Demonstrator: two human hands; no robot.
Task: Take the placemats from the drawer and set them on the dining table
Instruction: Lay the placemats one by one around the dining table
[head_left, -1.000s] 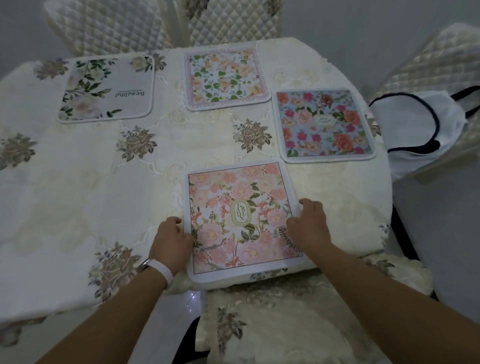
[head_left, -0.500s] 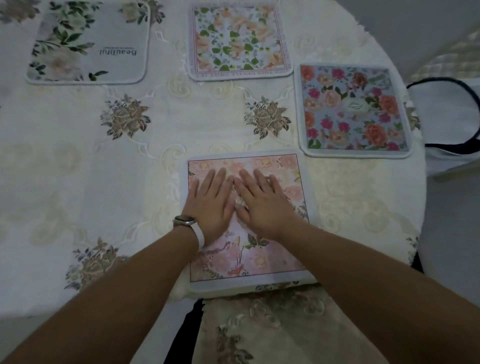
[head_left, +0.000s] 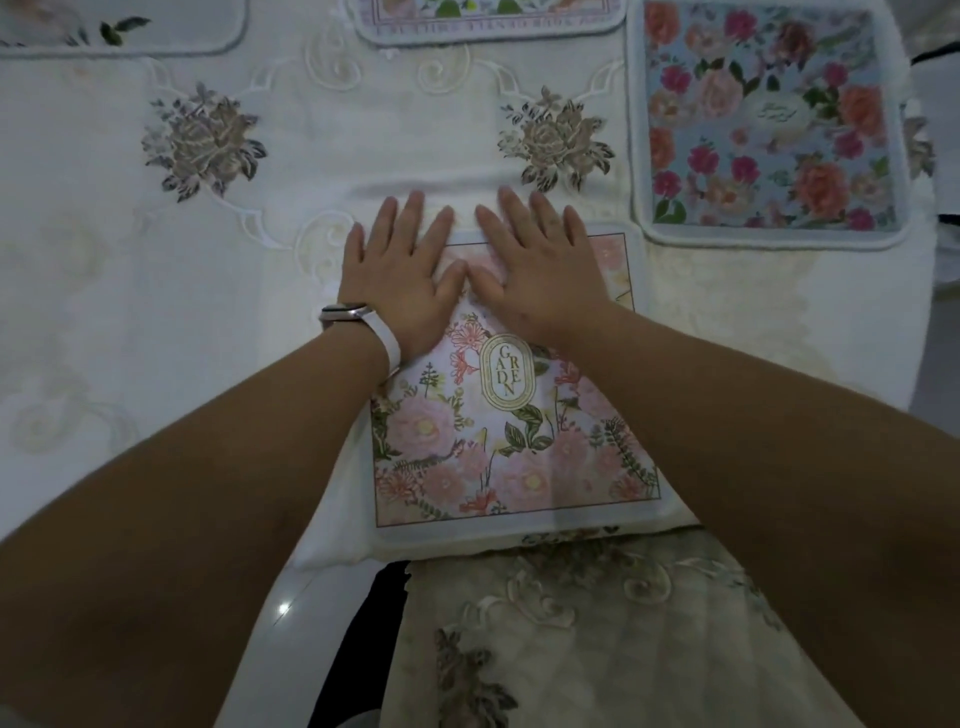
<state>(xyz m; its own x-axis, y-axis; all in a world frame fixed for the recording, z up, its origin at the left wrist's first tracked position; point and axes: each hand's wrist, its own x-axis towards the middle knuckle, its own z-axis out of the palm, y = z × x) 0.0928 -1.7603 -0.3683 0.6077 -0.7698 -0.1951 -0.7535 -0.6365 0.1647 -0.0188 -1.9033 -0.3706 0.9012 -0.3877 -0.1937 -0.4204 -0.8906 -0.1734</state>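
Note:
A pink floral placemat (head_left: 498, 447) lies flat on the dining table (head_left: 156, 291) at its near edge. My left hand (head_left: 400, 275) and my right hand (head_left: 535, 270) press side by side on the mat's far edge, palms down, fingers spread, fingertips reaching past it onto the cloth. Neither hand holds anything. A blue placemat with red and orange roses (head_left: 769, 124) lies at the far right. The near edges of two more placemats show at the top: a green-leaf one (head_left: 488, 23) and a white one (head_left: 119, 31).
The table wears a cream embroidered cloth with grey-brown flower motifs (head_left: 202, 140). A chair seat with a matching embroidered cover (head_left: 587, 634) stands below the table's near edge, between my arms. White floor tile (head_left: 280, 608) shows beside it.
My hands went from the pink mat's side edges to its middle, then slid forward to its far edge. The camera has leaned in closer to the table.

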